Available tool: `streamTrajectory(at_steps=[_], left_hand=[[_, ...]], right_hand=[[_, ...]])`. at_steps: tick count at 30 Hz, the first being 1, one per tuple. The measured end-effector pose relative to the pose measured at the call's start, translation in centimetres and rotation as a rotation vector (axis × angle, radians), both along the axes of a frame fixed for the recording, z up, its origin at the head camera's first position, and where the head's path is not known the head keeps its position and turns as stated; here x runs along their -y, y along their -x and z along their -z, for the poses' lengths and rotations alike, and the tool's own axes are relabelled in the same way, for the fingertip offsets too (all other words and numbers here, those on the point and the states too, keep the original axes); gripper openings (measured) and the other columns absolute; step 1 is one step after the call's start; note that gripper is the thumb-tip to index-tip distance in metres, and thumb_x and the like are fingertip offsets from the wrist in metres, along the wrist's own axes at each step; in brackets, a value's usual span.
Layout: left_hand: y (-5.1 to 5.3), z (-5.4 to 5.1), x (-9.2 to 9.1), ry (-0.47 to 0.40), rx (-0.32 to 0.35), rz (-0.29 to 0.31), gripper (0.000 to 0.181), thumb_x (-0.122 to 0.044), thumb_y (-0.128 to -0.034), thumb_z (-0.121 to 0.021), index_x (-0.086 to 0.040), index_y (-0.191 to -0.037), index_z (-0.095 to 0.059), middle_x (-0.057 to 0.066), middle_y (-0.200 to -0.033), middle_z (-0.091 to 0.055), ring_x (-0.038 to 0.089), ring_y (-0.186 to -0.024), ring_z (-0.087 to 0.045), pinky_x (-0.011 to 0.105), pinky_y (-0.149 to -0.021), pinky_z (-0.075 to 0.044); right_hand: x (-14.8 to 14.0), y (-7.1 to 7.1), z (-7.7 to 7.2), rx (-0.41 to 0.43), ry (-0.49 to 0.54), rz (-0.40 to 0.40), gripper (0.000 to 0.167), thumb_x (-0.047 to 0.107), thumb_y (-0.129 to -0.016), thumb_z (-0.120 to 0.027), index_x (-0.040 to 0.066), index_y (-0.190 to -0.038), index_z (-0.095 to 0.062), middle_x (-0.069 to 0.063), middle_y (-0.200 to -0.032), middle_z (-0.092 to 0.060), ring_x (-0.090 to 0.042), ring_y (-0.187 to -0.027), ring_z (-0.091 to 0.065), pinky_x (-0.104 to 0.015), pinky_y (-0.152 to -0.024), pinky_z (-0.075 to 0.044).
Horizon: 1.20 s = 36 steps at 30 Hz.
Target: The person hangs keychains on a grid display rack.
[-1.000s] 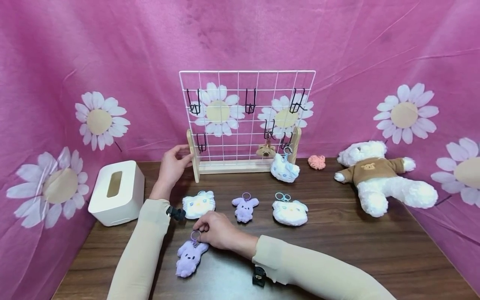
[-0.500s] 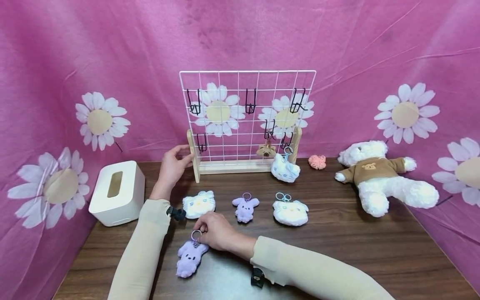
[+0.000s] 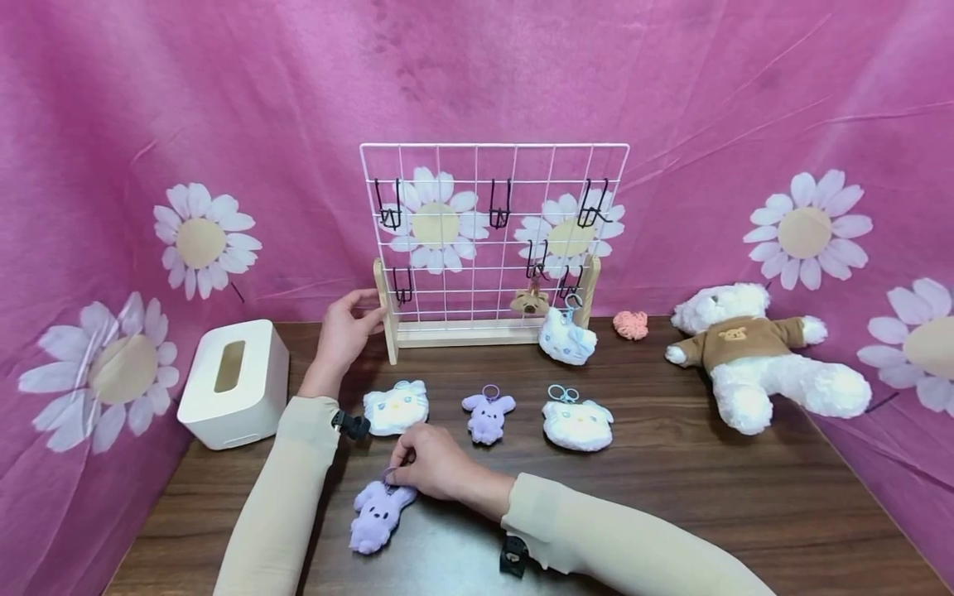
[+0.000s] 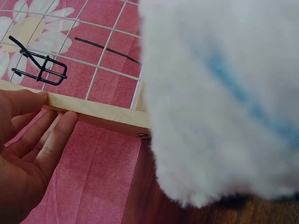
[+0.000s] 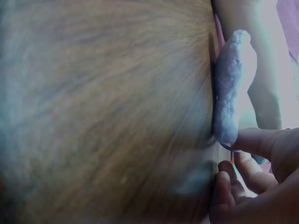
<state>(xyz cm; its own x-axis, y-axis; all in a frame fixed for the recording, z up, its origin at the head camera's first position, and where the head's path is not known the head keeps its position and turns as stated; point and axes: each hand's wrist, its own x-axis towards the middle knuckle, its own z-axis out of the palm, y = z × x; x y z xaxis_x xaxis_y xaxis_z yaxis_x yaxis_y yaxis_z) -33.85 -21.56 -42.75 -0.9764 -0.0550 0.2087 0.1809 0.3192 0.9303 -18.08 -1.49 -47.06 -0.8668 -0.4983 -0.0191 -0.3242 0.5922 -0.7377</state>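
My left hand (image 3: 346,331) holds the left wooden post (image 4: 103,112) of a white wire grid rack (image 3: 477,334), thumb on one face and fingers on the other. Low at the front, my right hand (image 3: 436,463) pinches the purple ring (image 5: 229,147) of a purple plush dog keychain (image 3: 376,517), whose body lies on the table. A white plush cat keychain (image 3: 397,408) sits between my two hands. Farther right lie another purple plush keychain (image 3: 487,418) and a second white cat keychain (image 3: 578,425).
Several black hooks (image 3: 499,207) hang on the grid. A brown bear charm (image 3: 529,303) and a white cat keychain (image 3: 568,338) hang at its lower right. A white tissue box (image 3: 234,385) stands left; a pink flower-like piece (image 3: 630,324) and teddy bear (image 3: 753,348) lie right.
My right fingers have closed further over the purple keychain's ring, which stood more visible before. The left hand stays on the post. The whole head view has shifted very slightly.
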Motion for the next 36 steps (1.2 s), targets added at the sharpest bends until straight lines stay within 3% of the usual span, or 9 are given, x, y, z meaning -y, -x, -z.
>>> streamTrajectory(at_steps=[3,8,17,23,29,36], left_hand=[[0.0,0.0,0.0,0.004,0.001,0.001,0.042,-0.009,-0.1092,-0.073,0.001,-0.149,-0.067,0.03,-0.139,-0.073,0.031,-0.109,-0.08,0.025,-0.088,-0.073],[0.1,-0.1,0.0,0.001,0.007,0.005,0.043,-0.009,-0.1092,-0.073,0.002,-0.15,-0.067,0.03,-0.139,-0.073,0.033,-0.111,-0.08,0.03,-0.092,-0.073],[0.0,-0.1,0.0,0.007,0.002,0.002,0.042,-0.008,-0.1093,-0.073,0.002,-0.149,-0.067,0.03,-0.139,-0.073,0.035,-0.113,-0.078,0.038,-0.097,-0.073],[0.0,-0.1,-0.1,0.008,0.005,0.0,0.041,-0.007,-0.1093,-0.073,0.002,-0.149,-0.067,0.03,-0.14,-0.073,0.04,-0.116,-0.078,0.037,-0.095,-0.073],[-0.1,-0.1,-0.1,-0.001,0.009,0.002,0.042,-0.008,-0.1093,-0.073,0.002,-0.15,-0.067,0.03,-0.14,-0.073,0.041,-0.117,-0.078,0.037,-0.096,-0.073],[-0.1,-0.1,-0.1,0.001,-0.002,0.001,0.042,-0.009,-0.109,-0.073,0.002,-0.149,-0.067,0.031,-0.137,-0.074,0.039,-0.114,-0.08,0.024,-0.088,-0.073]], right_hand=[[-0.2,-0.1,-1.1,0.038,0.008,-0.006,0.013,0.021,-0.09,-0.093,0.02,-0.082,-0.083,0.011,-0.086,-0.072,0.003,-0.082,-0.056,-0.014,-0.073,-0.049],[-0.7,0.2,-1.4,0.065,0.056,-0.018,0.006,0.022,-0.096,-0.088,0.02,-0.091,-0.088,0.008,-0.092,-0.082,0.004,-0.087,-0.06,-0.014,-0.079,-0.052],[-0.9,-0.2,-1.9,0.091,0.123,-0.024,0.006,0.023,-0.101,-0.084,0.02,-0.096,-0.087,0.008,-0.087,-0.08,0.006,-0.076,-0.061,-0.014,-0.072,-0.052],[-0.8,-0.8,-3.1,0.072,0.159,-0.014,0.006,0.022,-0.101,-0.083,0.022,-0.097,-0.087,0.01,-0.088,-0.083,0.009,-0.075,-0.062,-0.012,-0.073,-0.054],[-0.9,-0.6,-4.4,0.066,0.19,-0.038,0.007,0.02,-0.102,-0.081,0.02,-0.099,-0.088,0.007,-0.094,-0.085,0.009,-0.084,-0.064,-0.012,-0.08,-0.056],[-1.2,-0.1,-5.4,0.019,0.162,-0.031,0.007,0.022,-0.102,-0.082,0.022,-0.1,-0.088,0.009,-0.094,-0.084,0.006,-0.087,-0.063,-0.014,-0.08,-0.055]])
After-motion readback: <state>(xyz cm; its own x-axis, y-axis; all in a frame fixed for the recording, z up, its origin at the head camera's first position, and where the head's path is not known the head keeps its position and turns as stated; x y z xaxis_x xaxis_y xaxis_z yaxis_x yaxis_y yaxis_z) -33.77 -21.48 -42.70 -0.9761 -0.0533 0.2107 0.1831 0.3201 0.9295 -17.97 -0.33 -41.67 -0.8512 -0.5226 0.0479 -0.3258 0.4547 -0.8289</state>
